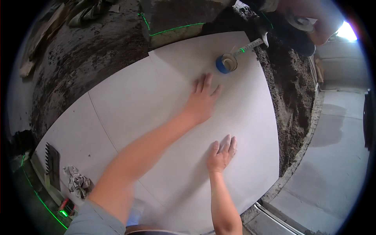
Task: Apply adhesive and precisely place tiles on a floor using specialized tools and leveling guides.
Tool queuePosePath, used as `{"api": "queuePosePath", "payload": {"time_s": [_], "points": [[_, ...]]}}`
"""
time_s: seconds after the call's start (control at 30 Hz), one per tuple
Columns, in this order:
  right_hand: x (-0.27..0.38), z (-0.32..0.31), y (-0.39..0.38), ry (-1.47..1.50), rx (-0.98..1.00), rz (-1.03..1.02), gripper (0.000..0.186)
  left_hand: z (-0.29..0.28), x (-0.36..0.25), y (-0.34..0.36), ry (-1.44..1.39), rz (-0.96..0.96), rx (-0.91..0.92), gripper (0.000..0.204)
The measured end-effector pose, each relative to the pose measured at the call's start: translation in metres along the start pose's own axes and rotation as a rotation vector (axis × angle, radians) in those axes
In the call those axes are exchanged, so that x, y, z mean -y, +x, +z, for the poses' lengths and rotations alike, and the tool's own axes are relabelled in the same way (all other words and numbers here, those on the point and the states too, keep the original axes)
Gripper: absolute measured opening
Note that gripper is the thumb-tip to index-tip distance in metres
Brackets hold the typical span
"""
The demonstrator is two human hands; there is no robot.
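A large pale tile (243,105) lies under both of my hands. My left hand (201,98) reaches far across it, palm down with the fingers spread, and holds nothing. Closer to me, my right hand (222,157) rests on the same surface, fingers apart and dusted white on the tips. Just beyond my left fingers sits a round, blue-sided object (223,65) with a beige top, whose exact kind I cannot tell. A pale marked strip (250,46) runs from beside it toward the upper right, crossed by a green light spot.
Dark rough mortar (90,55) borders the tile. On the left lie a notched trowel (53,164), a crumpled cloth (77,182) and a red laser device (67,206). Green laser lines cross the far and left edges. Part of another person (290,15) shows at upper right.
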State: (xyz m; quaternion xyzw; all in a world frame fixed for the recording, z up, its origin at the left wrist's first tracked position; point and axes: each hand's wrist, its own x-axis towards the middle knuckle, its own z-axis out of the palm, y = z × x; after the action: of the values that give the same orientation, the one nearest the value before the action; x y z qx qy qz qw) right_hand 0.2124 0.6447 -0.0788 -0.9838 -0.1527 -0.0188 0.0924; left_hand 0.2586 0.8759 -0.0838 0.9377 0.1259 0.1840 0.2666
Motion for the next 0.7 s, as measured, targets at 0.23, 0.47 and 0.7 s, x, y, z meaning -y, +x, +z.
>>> {"api": "queuePosePath", "payload": {"time_s": [0.23,0.47,0.7], "points": [[-0.015,0.007,0.001,-0.026,0.017,0.0,0.067,0.049,-0.022,0.089,-0.091,-0.146,-0.105,0.071],[-0.015,0.006,0.006,-0.05,0.012,-0.033,0.067,0.09,0.0,0.194,-0.029,-0.078,-0.221,0.072],[-0.008,-0.001,0.009,-0.012,0.027,-0.034,0.067,0.098,0.009,0.238,0.003,-0.07,-0.27,0.069]]}}
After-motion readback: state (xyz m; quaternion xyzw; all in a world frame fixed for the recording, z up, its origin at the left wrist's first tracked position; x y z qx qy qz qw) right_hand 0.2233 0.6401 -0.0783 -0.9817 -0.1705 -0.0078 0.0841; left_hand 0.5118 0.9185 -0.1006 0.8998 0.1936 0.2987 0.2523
